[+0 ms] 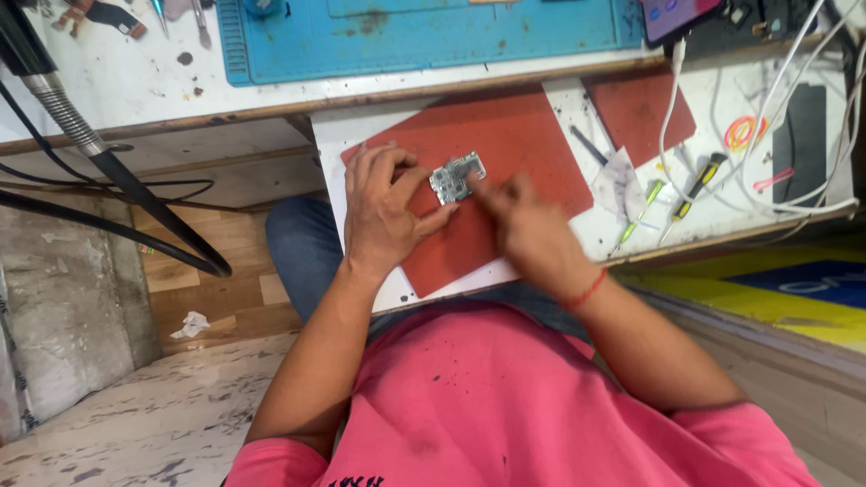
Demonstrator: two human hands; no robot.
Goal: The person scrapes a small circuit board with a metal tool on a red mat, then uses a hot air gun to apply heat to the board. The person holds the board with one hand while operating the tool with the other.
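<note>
A small silver metal circuit part (457,178) lies on a red mat (523,144) on the pull-out white shelf. My left hand (386,212) rests on the mat and pinches the part's left edge between thumb and fingers. My right hand (530,232) is blurred, its fingertips touching the part's right side; whether it holds a small tool I cannot tell. A red thread circles my right wrist.
A blue work mat (424,36) covers the bench above. Screwdrivers (690,185), tweezers (588,144), white cables (767,117) and a second red mat (640,108) lie right. A phone (677,16) sits top right. A black flexible arm (108,153) crosses left.
</note>
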